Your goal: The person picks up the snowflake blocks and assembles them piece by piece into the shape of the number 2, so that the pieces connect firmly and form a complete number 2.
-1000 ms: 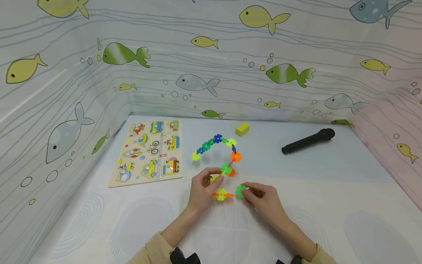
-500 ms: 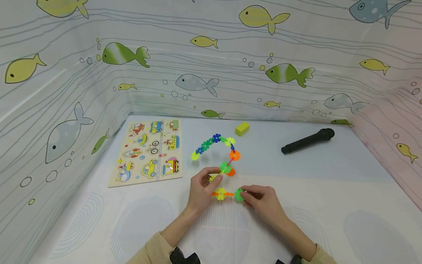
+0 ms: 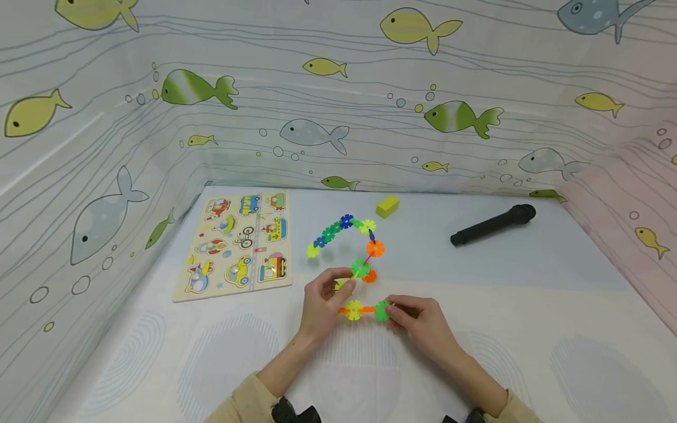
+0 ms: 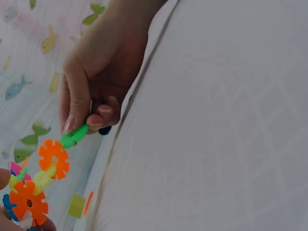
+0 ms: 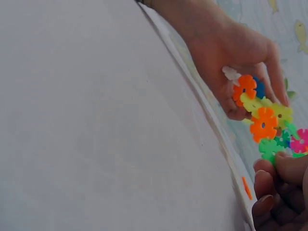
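Note:
A curved chain of interlocking plastic flower discs (image 3: 346, 221), in blue, green, yellow and orange, arcs over the table. My left hand (image 3: 321, 299) holds it by its near part, thumb and fingers round the discs there. Thumb and fingertips of my right hand (image 3: 423, 320) pinch a green disc (image 3: 381, 311) at the near end. That green disc meets the edge of an orange disc (image 4: 45, 156), at an angle to it in the left wrist view. A yellow disc (image 3: 354, 310) comes before the orange one. My left hand hides some discs.
A wooden vehicle puzzle board (image 3: 219, 288) lies at the left. Behind the chain is a yellow block (image 3: 388, 206), and a black microphone (image 3: 492, 225) lies at the back right. A single orange disc (image 3: 370, 275) shows beside the chain. Fish-printed cloth walls surround the table.
My right hand has brought the green disc left and slightly down, closing the gap to the orange disc at the chain's end. My left hand has stayed almost still with the chain.

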Action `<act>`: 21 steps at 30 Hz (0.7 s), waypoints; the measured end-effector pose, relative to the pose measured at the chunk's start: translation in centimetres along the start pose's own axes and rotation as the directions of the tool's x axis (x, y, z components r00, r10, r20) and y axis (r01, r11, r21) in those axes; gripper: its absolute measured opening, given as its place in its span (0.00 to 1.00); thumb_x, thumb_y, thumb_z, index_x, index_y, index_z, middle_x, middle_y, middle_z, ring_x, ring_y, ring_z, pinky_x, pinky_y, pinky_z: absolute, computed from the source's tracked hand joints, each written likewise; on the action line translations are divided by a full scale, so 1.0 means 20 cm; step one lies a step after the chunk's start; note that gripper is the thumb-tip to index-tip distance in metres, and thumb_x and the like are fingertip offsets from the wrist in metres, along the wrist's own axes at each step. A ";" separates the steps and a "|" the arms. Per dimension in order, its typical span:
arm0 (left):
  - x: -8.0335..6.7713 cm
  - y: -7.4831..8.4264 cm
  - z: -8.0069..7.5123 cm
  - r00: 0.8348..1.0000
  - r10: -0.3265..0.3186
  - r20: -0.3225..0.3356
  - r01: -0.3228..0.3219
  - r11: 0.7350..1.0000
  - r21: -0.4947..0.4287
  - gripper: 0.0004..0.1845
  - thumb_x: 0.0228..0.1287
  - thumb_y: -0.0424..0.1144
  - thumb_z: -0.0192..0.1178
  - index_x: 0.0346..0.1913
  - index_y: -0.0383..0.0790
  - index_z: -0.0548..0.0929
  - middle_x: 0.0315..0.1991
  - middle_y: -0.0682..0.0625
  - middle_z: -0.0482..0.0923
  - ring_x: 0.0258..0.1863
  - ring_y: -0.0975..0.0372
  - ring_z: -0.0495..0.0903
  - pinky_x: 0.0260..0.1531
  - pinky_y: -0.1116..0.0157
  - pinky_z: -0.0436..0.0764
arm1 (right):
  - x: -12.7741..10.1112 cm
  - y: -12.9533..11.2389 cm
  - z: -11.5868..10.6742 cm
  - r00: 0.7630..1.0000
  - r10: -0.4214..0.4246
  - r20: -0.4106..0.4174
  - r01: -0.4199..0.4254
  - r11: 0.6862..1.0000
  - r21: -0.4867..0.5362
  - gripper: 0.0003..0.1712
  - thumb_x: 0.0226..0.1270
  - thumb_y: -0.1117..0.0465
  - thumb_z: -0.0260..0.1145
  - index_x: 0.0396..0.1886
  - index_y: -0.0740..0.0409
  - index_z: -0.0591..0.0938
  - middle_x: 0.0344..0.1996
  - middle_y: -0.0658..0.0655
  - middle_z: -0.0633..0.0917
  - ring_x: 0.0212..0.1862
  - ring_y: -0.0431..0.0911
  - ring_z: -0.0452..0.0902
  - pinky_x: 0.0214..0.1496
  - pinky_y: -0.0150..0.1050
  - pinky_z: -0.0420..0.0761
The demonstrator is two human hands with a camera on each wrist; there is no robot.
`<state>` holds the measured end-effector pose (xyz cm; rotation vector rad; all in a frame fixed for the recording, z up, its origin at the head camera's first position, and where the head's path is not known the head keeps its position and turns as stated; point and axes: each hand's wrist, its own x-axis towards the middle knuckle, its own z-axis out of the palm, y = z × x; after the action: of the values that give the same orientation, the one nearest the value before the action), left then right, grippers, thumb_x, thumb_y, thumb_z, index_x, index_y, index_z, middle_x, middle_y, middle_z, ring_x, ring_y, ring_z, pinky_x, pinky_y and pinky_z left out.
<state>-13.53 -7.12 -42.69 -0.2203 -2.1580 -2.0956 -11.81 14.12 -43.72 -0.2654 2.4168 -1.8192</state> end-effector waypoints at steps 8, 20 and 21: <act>0.00 0.00 0.00 1.000 0.003 0.008 -0.003 1.000 -0.003 0.10 0.68 0.32 0.61 0.50 0.35 0.84 0.48 0.41 0.84 0.45 0.51 0.82 0.47 0.74 0.79 | 0.00 0.00 0.00 1.000 -0.009 -0.019 0.009 1.000 -0.015 0.12 0.65 0.66 0.70 0.46 0.66 0.87 0.30 0.59 0.87 0.27 0.41 0.81 0.33 0.32 0.83; 0.00 0.00 0.00 1.000 0.004 0.009 -0.004 1.000 -0.010 0.10 0.68 0.32 0.62 0.50 0.35 0.84 0.48 0.41 0.84 0.43 0.52 0.83 0.47 0.74 0.80 | 0.00 0.01 0.00 0.999 -0.011 -0.046 0.010 0.999 -0.041 0.11 0.64 0.67 0.70 0.45 0.65 0.88 0.33 0.59 0.88 0.27 0.41 0.82 0.34 0.32 0.84; 0.00 0.00 0.00 1.000 0.004 0.009 -0.004 1.000 -0.013 0.10 0.68 0.32 0.62 0.50 0.35 0.84 0.48 0.41 0.84 0.43 0.52 0.83 0.47 0.74 0.80 | 0.00 0.01 0.00 0.999 -0.012 -0.049 0.010 0.999 -0.047 0.11 0.64 0.67 0.70 0.45 0.65 0.88 0.33 0.59 0.88 0.28 0.41 0.82 0.34 0.32 0.84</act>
<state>-13.50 -7.08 -42.69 -0.2361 -2.1481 -2.1111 -11.77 14.12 -43.92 -0.2411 2.4975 -1.7965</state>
